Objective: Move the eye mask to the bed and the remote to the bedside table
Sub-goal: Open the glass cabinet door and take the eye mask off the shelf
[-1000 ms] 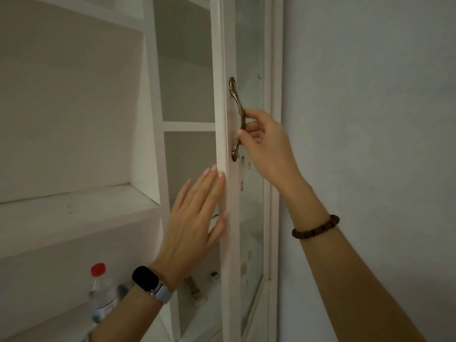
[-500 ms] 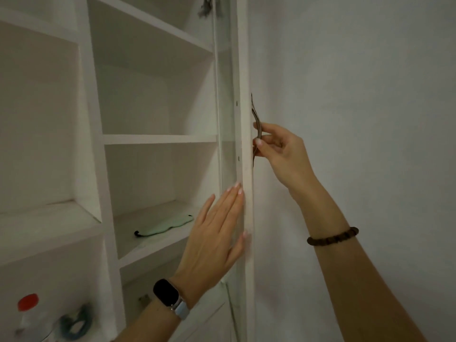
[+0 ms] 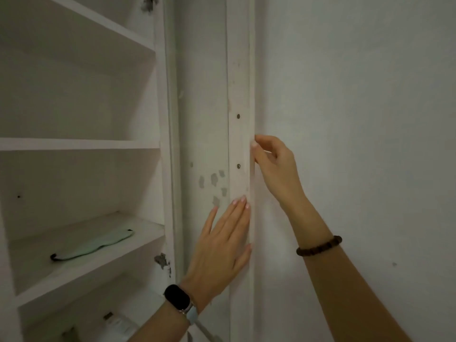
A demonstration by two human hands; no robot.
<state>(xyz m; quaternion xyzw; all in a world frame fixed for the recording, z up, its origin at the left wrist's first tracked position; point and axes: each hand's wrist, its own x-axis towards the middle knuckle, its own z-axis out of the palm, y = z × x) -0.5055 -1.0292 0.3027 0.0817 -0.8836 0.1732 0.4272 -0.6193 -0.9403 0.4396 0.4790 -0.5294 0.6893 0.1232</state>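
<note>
— Swung wider since half a second ago, hasn't it, that cabinet door [image 3: 238, 95]?
— Yes. Before, it stood edge-on with the metal handle showing on its right side. Now its inner face is turned to the camera, two screw heads show on the stile, and the handle is hidden behind it. More of the shelves to the left has come into view too.

— And the hands?
— The left hand [image 3: 222, 245] is as it was: flat and spread, palm against the door's inner face, fingertips pointing up along the stile, thumb at the right edge. A dark smartwatch [image 3: 178, 297] sits on that wrist.
— The right hand [image 3: 276, 166]?
— Higher up and to the right of the left hand, reaching in from the wall side. Its fingers curl loosely round the door's outer edge, thumb tip on the edge. Whether it has the handle behind the door, I cannot tell. A brown bead bracelet [image 3: 319, 246] circles that wrist.

— Where is the eye mask [image 3: 96, 244]?
— Well to the left of the left hand, at about its height, lying flat on a white shelf [image 3: 81, 267]. Pale green, with a dark strap end at its left tip. Neither hand touches it.
</note>
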